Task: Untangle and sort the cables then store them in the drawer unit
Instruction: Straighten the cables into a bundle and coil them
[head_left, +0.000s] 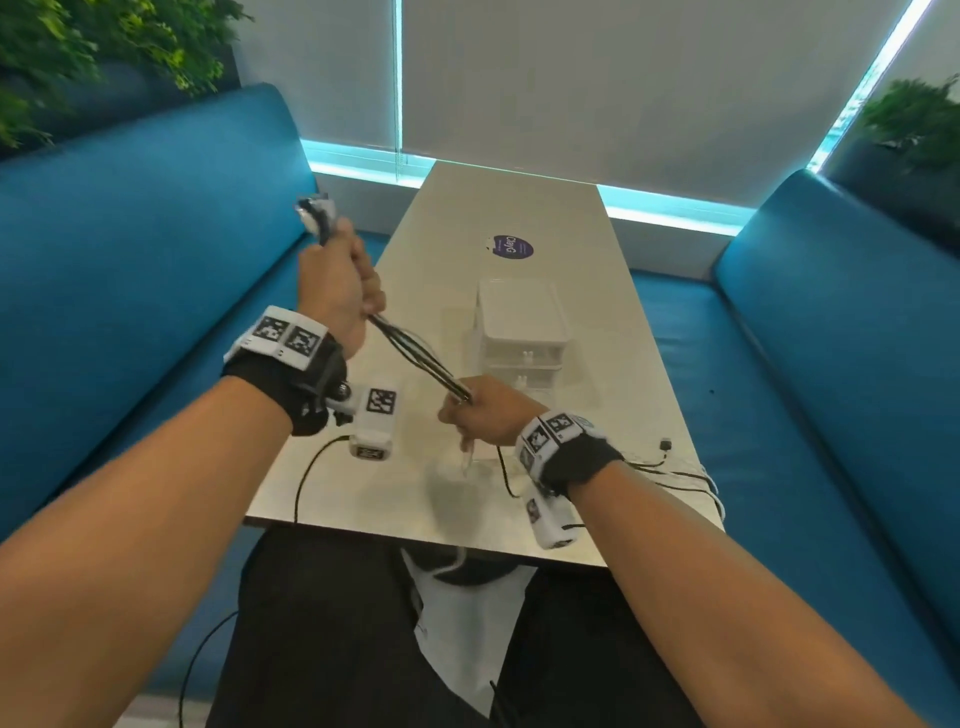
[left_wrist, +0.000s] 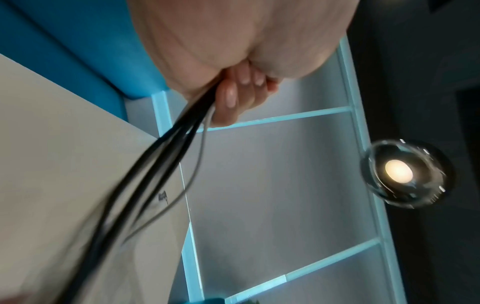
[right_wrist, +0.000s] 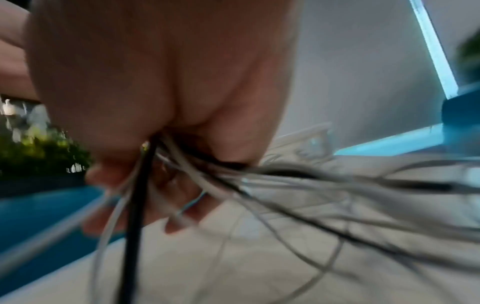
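A bundle of black and white cables stretches taut between my two hands above the table. My left hand is raised at the left and grips one end of the bundle, with plug ends sticking out above the fist. My right hand is lower, near the table's middle, fist closed round the same cables. Loose ends trail over the table's right front. In the left wrist view the fingers curl round the dark cables. The white drawer unit stands just beyond my right hand, its drawers closed.
The long pale table runs away from me between two blue benches. A purple round sticker lies beyond the drawer unit. Plants stand behind both benches. A black cable hangs over the table's near edge.
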